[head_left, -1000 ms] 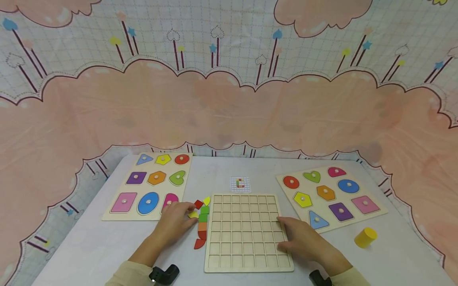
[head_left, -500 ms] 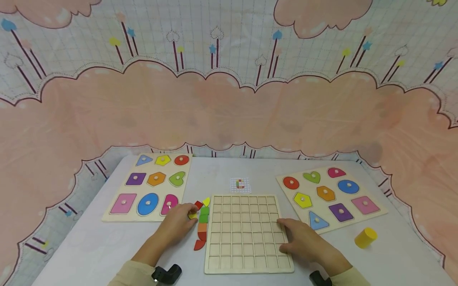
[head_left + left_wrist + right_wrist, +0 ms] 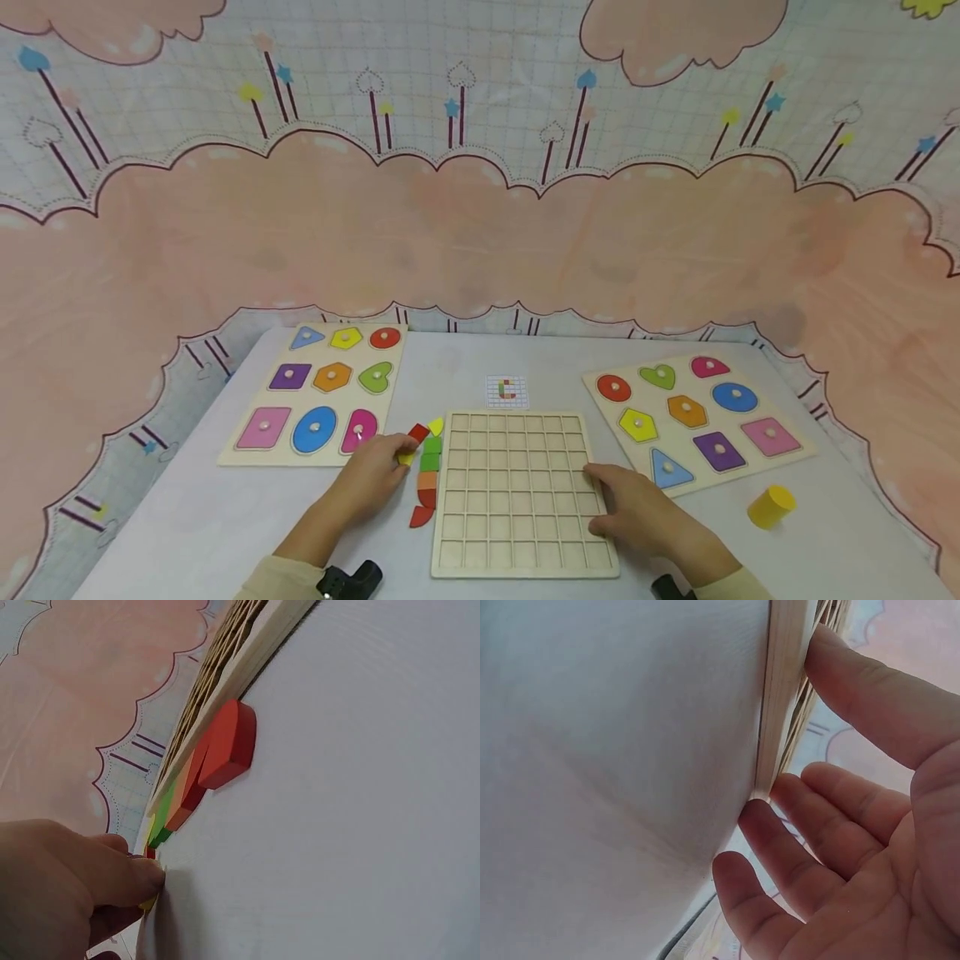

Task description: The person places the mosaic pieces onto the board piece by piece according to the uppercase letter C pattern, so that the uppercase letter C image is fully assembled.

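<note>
- Since the first of the earlier frames, the left hand [image 3: 367, 477] has come slightly toward the near edge of the table [image 3: 187, 517], uncovering more of the magenta shape [image 3: 361, 431] in the left knob puzzle [image 3: 300, 398]; the whole head view has shifted a little.
- Fingers cover much of the yellow block [image 3: 406, 459], so its outline cannot be told; the left wrist view shows only a sliver below the thumb.
- The table's near edge lies out of frame, and both sleeves are cut off at the bottom.
- The pattern card [image 3: 507, 390] near the table's far edge is too small to read in detail.
- The left hand pinches the yellow block between thumb and fingertips, left of the wooden grid board [image 3: 517, 502] and near its far left corner.
- The right hand [image 3: 645, 508] is loosely open, thumb and forefinger spread wide along the grid board's right edge, touching it and gripping no loose block.
- Along the grid board's left edge run a small yellow piece [image 3: 436, 427], green squares [image 3: 431, 454], an orange block [image 3: 427, 480] and rounded red pieces [image 3: 422, 517]; a red block [image 3: 419, 432] lies by the left fingertips.
- The right knob puzzle [image 3: 651, 400] lies askew toward the table's far right corner, a yellow cylinder [image 3: 771, 507] nearer than it.
</note>
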Demonstrator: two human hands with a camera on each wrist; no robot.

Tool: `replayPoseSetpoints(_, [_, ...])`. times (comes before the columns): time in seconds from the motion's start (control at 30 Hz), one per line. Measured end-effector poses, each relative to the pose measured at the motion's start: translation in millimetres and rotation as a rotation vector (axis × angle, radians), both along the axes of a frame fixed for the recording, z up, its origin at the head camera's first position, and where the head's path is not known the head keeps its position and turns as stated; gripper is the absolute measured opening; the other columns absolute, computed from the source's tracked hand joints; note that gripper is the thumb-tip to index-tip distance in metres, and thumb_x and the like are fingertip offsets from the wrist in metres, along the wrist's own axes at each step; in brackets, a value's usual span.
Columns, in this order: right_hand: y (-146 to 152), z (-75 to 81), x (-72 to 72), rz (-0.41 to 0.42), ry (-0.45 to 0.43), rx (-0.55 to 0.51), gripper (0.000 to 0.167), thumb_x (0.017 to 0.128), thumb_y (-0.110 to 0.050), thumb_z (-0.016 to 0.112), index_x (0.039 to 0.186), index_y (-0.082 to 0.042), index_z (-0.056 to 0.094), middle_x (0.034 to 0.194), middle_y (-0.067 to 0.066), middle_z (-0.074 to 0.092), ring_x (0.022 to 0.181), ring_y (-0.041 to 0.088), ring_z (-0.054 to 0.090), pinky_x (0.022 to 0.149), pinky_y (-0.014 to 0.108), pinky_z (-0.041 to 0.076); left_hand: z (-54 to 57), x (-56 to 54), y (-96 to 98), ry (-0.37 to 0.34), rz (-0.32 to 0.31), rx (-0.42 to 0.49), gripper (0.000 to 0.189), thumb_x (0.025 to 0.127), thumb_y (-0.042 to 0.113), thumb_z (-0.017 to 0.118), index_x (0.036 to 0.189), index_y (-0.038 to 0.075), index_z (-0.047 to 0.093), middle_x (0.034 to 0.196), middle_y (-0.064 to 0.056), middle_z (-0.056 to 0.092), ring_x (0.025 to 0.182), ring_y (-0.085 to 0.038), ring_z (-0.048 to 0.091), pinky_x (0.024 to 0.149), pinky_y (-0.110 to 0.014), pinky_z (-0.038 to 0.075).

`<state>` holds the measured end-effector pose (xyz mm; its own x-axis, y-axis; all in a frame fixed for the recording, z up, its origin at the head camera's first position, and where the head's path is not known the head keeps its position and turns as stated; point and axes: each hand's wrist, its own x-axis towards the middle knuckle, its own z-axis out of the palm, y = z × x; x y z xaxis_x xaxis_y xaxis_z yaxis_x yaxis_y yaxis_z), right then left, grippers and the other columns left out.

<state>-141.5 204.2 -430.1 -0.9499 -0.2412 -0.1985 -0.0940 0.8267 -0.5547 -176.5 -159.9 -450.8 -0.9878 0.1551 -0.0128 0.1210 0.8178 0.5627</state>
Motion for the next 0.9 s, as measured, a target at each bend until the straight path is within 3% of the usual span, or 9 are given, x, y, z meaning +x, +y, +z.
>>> replayPoseSetpoints(0.3, [2.0, -0.6, 0.8, 0.005, 0.0, -0.013, 0.068, 0.076, -0.015, 0.087, 0.136, -0.002, 0.058, 0.138, 0.015, 0.057, 0.132, 0.04, 0.047, 0.109, 0.056, 0.036, 0.4, 5.9, -0.3, 0.014, -0.027, 0.013, 0.037, 0.091, -0.004, 0.067, 0.126, 0.006, 0.067, 0.125, -0.009, 0.066, 0.124, -0.034, 0.057, 0.1, -0.051, 0.048])
replayPoseSetpoints(0.43, [2.3, -1.2, 1.3, 0.004, -0.006, -0.023, 0.067, 0.076, -0.015, 0.087, 0.136, -0.003, 0.058, 0.138, 0.015, 0.057, 0.132, 0.04, 0.047, 0.109, 0.056, 0.036, 3.0, 5.4, -1.6, 0.014, -0.014, -0.018, 0.042, 0.088, 0.002, 0.073, 0.129, 0.005, 0.065, 0.127, -0.01, 0.065, 0.125, -0.035, 0.055, 0.1, -0.051, 0.048])
replayPoseSetpoints(0.63, [1.5, -0.9, 1.8, 0.011, -0.008, -0.022, 0.067, 0.076, -0.015, 0.087, 0.135, -0.002, 0.059, 0.138, 0.015, 0.058, 0.132, 0.039, 0.047, 0.109, 0.056, 0.036, 3.1, 3.6, -0.6, 0.013, 0.021, -0.066, 0.044, 0.085, 0.008, 0.078, 0.126, 0.001, 0.065, 0.122, -0.014, 0.066, 0.121, -0.036, 0.058, 0.097, -0.05, 0.05])
replayPoseSetpoints(0.9, [2.1, 0.3, 2.5, 0.022, 0.009, -0.029, 0.066, 0.076, -0.013, 0.087, 0.134, -0.001, 0.059, 0.137, 0.015, 0.058, 0.132, 0.039, 0.048, 0.109, 0.055, 0.036, -0.2, -0.5, 2.6, 0.037, 0.031, -0.05, 0.034, 0.085, 0.006, 0.077, 0.117, 0.0, 0.068, 0.113, -0.012, 0.068, 0.112, -0.033, 0.062, 0.092, -0.047, 0.054])
